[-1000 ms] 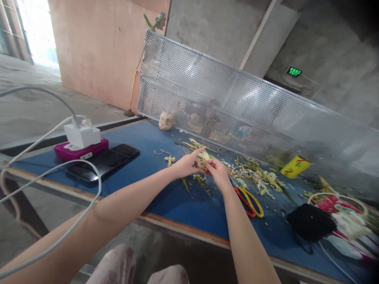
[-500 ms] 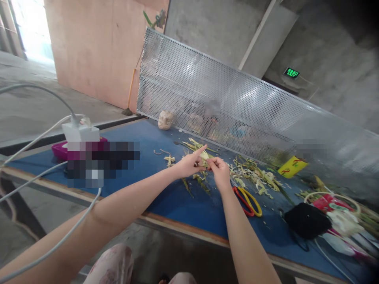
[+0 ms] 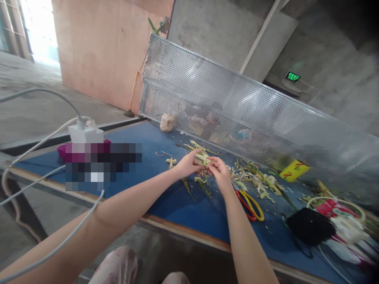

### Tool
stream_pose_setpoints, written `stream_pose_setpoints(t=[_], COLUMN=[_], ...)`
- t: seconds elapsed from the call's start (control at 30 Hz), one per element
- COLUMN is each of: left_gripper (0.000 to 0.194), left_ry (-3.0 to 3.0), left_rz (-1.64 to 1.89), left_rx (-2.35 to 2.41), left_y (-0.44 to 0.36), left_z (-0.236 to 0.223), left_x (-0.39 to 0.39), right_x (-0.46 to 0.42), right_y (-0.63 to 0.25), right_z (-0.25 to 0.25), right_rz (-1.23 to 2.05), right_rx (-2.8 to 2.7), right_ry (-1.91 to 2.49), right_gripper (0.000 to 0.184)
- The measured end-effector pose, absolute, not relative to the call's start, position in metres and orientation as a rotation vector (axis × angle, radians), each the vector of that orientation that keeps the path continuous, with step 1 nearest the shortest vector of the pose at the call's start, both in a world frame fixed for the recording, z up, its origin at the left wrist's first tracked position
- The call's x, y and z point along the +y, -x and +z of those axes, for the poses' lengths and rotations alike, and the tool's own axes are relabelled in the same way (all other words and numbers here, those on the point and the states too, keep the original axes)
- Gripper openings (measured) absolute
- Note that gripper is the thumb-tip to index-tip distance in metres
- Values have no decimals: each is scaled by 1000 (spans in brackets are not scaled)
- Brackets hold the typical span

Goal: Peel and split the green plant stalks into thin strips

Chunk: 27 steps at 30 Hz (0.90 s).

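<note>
**Left hand (image 3: 189, 163) and right hand (image 3: 219, 171) meet at a pale green-and-cream bundle of plant strips (image 3: 203, 156)**

The landmark here is the pair of metal scissors with one red and one yellow looped handle (image 3: 249, 206), lying on the blue flat tabletop (image 3: 177, 205). The bundle is to the left of the scissors and farther from the person, between the fingertips of both hands. The left hand curls around the bundle from its left side, one finger stretched out along the top; the right hand has its thumb and fingertips pinched together on the near right side. Fingers hide much of the bundle, so its long axis cannot be told surely.

The scissors' handles point toward the person and to the right, while the blades run away to the left, mostly hidden near the right wrist. The right hand is the nearer one to the scissors, its forearm passing just beside the red loop; the left is farther off.

Beyond the scissors lies a loose heap of curled pale plant shreds (image 3: 260, 179). Farther right and beyond stands a tilted yellow packet with dark red marks (image 3: 296, 170), its print too small to read. High beyond the scissors, a green-lit black sign (image 3: 292, 76) reads "EXIT", under characters too blurred to make out.
</note>
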<state>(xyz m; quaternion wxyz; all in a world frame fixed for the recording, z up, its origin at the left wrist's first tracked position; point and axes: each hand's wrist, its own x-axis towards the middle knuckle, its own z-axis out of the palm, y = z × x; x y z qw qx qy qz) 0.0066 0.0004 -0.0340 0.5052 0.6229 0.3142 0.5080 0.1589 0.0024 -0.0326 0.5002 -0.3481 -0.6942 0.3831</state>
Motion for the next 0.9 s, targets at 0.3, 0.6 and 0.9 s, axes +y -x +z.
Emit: stream_pose_setpoints(t=[0.3, 0.6, 0.9], left_gripper=[68, 72, 66], left_ry=[-1215, -1178, -1373], left_rz=[1208, 1208, 1258], left_rx=[866, 948, 1078], left_y=[-6, -6, -7], left_z=[-20, -15, -26], left_x=[-8, -13, -8], right_x=[6, -3, -2], right_y=[-158, -156, -154], right_z=[-39, -32, -32], right_rz=[472, -144, -152], right_rx=[-1802, -2054, -2160], right_ry=[953, 940, 958], right_gripper=[20, 20, 3])
